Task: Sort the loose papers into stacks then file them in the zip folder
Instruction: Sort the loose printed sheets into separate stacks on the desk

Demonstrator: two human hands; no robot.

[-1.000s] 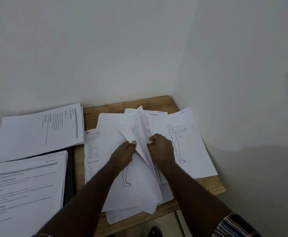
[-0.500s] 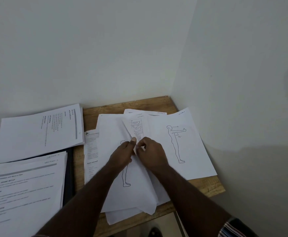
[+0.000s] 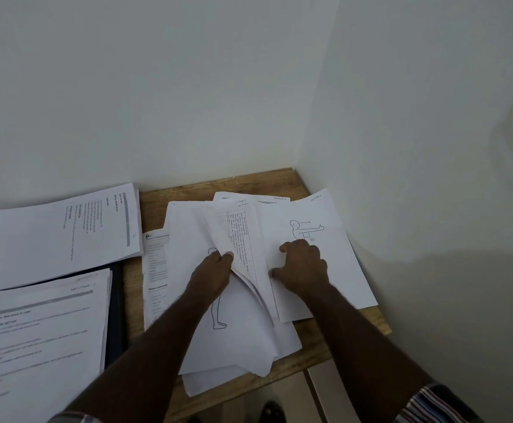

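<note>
My left hand [image 3: 215, 271] is pinching a lifted bunch of sheets in the loose papers [image 3: 236, 300] at the table's [image 3: 319, 343] right end, by the wall corner. My right hand [image 3: 302, 270] rests on the arm-out figure sheet [image 3: 334, 261], fingers bent. 2 sorted stacks [image 3: 63, 236] sit left, over the dark zip folder [image 3: 116, 312].

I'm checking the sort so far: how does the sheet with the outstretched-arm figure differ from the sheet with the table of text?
The outstretched-arm figure sheet lies flat at the pile's right; the table sheet is lifted and curved. The right hand rests on the figure sheet; the left hand pinches the table sheet. One carries a drawing, the other dense print. Both are white with a handwritten top label.
</note>
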